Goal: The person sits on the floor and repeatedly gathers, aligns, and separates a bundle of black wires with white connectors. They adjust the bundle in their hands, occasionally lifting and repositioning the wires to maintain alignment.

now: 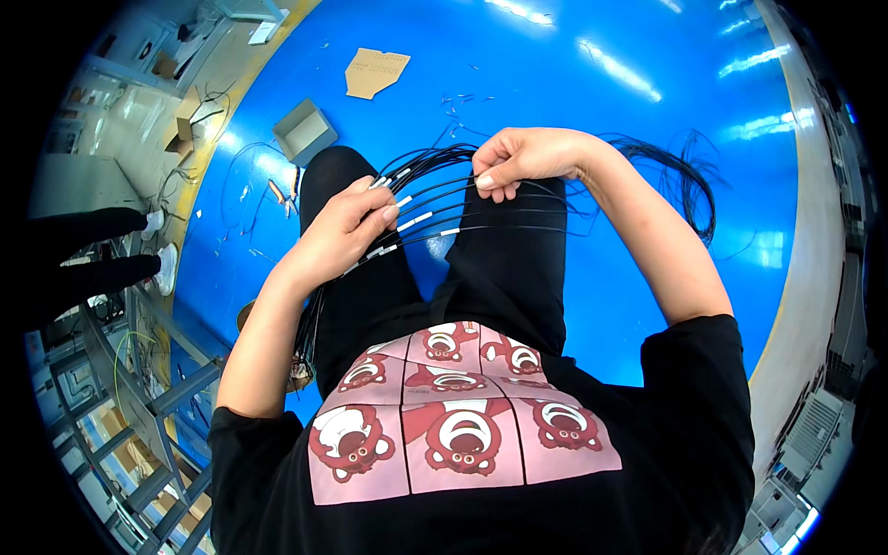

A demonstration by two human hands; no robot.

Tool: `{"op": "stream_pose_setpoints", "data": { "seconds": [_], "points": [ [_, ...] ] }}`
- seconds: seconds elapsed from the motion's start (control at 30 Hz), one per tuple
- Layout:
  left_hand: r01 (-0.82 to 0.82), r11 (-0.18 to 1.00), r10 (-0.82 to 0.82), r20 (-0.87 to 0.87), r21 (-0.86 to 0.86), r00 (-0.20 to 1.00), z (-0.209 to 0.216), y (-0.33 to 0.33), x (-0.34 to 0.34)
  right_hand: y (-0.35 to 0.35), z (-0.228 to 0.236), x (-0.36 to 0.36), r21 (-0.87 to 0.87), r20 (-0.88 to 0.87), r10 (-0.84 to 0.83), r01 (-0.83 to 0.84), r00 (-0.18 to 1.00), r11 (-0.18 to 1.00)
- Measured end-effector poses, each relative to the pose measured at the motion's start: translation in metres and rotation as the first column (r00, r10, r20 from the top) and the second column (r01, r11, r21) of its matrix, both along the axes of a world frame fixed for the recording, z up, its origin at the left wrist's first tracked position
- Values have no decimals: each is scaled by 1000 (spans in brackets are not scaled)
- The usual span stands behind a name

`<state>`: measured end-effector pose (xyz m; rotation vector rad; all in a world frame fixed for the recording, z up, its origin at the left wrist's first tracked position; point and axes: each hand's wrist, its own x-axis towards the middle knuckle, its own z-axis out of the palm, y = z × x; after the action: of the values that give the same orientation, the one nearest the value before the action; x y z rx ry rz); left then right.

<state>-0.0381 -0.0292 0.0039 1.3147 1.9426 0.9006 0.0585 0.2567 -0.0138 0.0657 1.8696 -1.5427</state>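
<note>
My left hand (347, 227) is closed around a bundle of thin black cables (444, 163) above my left thigh. White sleeves or labels (416, 222) sit on several of the cables beside its fingers. Across my right thigh, some strands fan out in separate lines. My right hand (523, 159) pinches one black cable between thumb and forefinger, with the other fingers curled. Beyond it, the loose far ends of the cables (700, 190) curve over the blue floor to the right. The lower part of the bundle hangs by my left leg, partly hidden by my forearm.
An open grey box (305, 132) stands on the blue floor (555, 83) past my left knee, near a brown cardboard piece (376, 72). Orange-handled pliers (277, 191) and scraps lie at left. Another person's legs (102, 250) and a metal frame (176, 398) occupy the left side.
</note>
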Motion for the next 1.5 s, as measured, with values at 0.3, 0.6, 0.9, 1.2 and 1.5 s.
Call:
{"op": "stream_pose_setpoints", "data": {
  "seconds": [0.3,0.6,0.9,1.2,1.5],
  "points": [
    [-45,999,46,44,-27,998,17,18,11,-7,20,-7,96,-188,171,-156,967,983],
    [-159,986,164,124,-48,979,57,-6,-43,142,-5,104,331,-396,-159,302,904,894],
    [-176,984,169,183,21,969,73,-11,-68,229,-40,212,829,-505,-21,492,863,265],
    [-159,986,165,147,-49,975,85,-20,-65,294,-89,278,860,-480,-462,505,746,-76],
    [-3,996,36,359,-94,933,66,-22,-21,315,-224,413,828,-503,-460,560,732,-13]
  ]
}}
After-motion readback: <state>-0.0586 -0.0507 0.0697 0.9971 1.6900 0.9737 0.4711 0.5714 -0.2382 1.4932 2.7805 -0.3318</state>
